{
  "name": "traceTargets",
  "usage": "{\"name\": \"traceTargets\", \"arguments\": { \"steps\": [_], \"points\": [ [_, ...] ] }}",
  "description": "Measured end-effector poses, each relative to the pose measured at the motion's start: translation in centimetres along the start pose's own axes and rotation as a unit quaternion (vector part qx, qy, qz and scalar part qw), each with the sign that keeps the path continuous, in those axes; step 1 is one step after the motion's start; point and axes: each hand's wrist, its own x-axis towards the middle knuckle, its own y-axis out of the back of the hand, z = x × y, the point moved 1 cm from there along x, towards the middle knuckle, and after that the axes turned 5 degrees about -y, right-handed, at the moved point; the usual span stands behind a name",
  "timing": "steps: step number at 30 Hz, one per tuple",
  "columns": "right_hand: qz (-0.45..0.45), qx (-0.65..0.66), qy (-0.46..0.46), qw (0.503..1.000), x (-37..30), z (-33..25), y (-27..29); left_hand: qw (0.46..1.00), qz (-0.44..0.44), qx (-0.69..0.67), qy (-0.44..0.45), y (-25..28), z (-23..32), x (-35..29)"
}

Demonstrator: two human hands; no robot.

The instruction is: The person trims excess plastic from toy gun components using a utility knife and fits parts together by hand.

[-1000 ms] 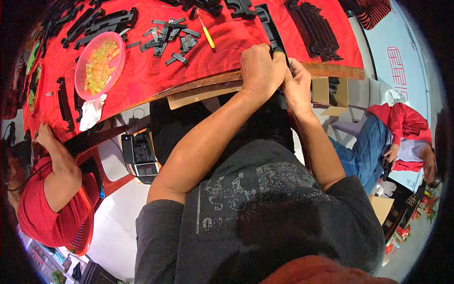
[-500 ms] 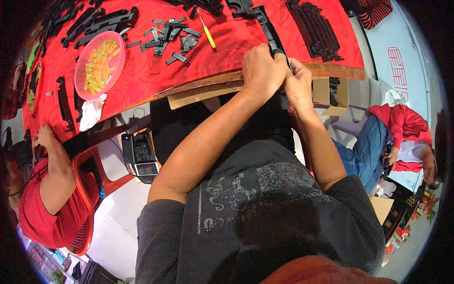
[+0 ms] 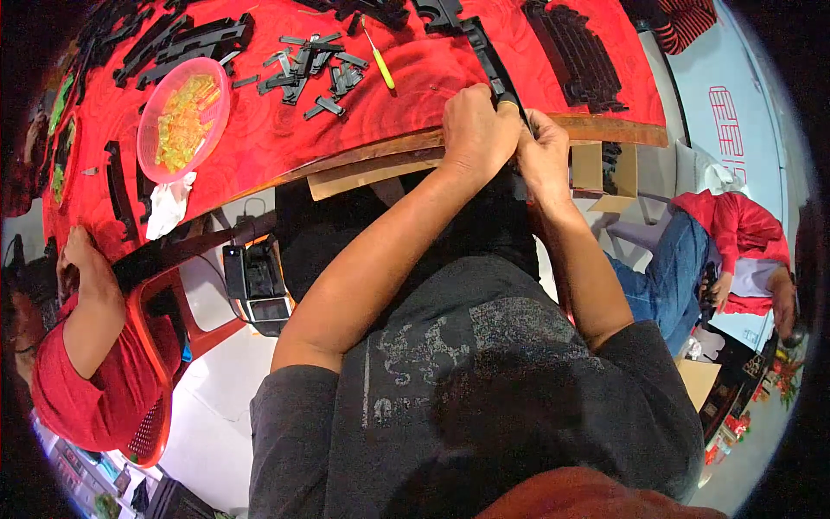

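Note:
A long black plastic strip-shaped part [image 3: 489, 59] lies at a slant over the front edge of the red-covered table, its far end on the cloth. My left hand [image 3: 477, 125] is closed around it near the table edge, thumb along its side. Just right of that, my right hand [image 3: 545, 154] pinches the near end with bent fingers. Much of that end is hidden by my hands. Beyond its far end sits a black frame-like part [image 3: 439, 15]. Left of my hands lies a screwdriver [image 3: 381, 65] with a yellow handle.
On the red tablecloth [image 3: 285, 138] are a pink basket [image 3: 221, 121] of small yellow-orange pieces, small dark parts [image 3: 304, 67] and a row of black strips [image 3: 575, 56]. An open cardboard box [image 3: 618, 203] stands below the edge. People sit at left [image 3: 95, 372] and right [image 3: 735, 229].
The black part and my hands have shifted slightly, with both hands still gripping it. At the left, the other person's arm has moved a little.

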Motion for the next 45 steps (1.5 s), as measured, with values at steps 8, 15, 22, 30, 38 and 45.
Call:
{"name": "traceTargets", "arguments": {
  "steps": [8,15,22,30,38,45],
  "points": [
    [0.021,-0.055,0.038,0.998,0.6,0.5,0.4,0.999,0.003,-0.027,0.031,0.0,1.2,-0.3],
    [0.011,-0.076,0.034,0.996,0.5,-0.1,0.3,1.000,0.015,-0.010,0.023,0.3,1.1,-0.2],
    [-0.007,-0.109,0.013,0.994,0.4,-1.3,0.4,0.999,0.036,-0.020,0.034,0.0,0.9,-0.1],
    [-0.060,-0.128,0.045,0.989,1.8,-1.1,1.6,0.998,0.027,-0.036,0.035,0.1,0.9,0.2],
    [-0.063,-0.287,0.110,0.949,2.1,-3.2,1.7,0.999,0.027,-0.015,0.022,0.7,0.9,0.6],
    [-0.102,-0.271,0.065,0.955,2.8,-3.9,1.0,0.996,0.002,-0.060,0.059,0.3,-1.6,1.6]
  ]
}}
